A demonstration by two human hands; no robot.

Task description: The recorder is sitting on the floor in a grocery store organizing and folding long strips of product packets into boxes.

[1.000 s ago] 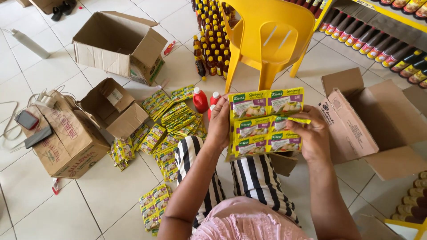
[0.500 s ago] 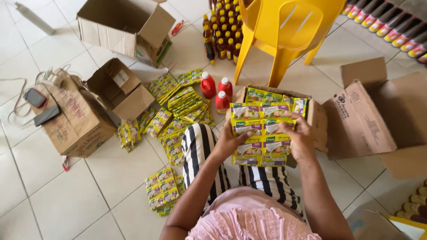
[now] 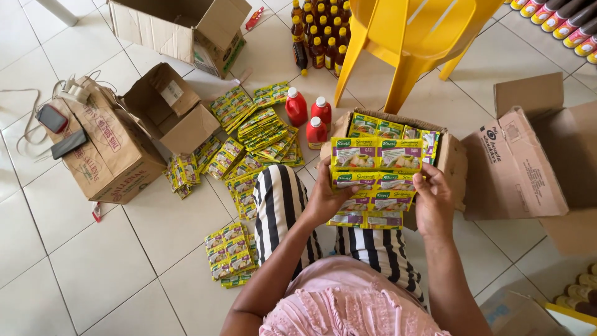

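Note:
I sit on the tiled floor in striped trousers and hold a folded strip of yellow and green seasoning sachets (image 3: 375,180) in front of me. My left hand (image 3: 324,198) grips its left edge and my right hand (image 3: 433,202) grips its right edge. Just behind the strip stands an open cardboard box (image 3: 456,160) with more of the same sachets inside. Several loose sachet strips (image 3: 261,134) lie spread on the floor to my left, and another small stack (image 3: 229,252) lies by my left knee.
Three red bottles with white caps (image 3: 309,115) stand beyond my left knee. A yellow plastic chair (image 3: 410,43) and dark sauce bottles (image 3: 317,40) are ahead. Cardboard boxes (image 3: 112,149) sit left, one with phones (image 3: 53,118) on top; a large opened box (image 3: 541,162) lies right.
The sachet strip and both hands have come lower and nearer to the open box of sachets. My view has tilted down and forward.

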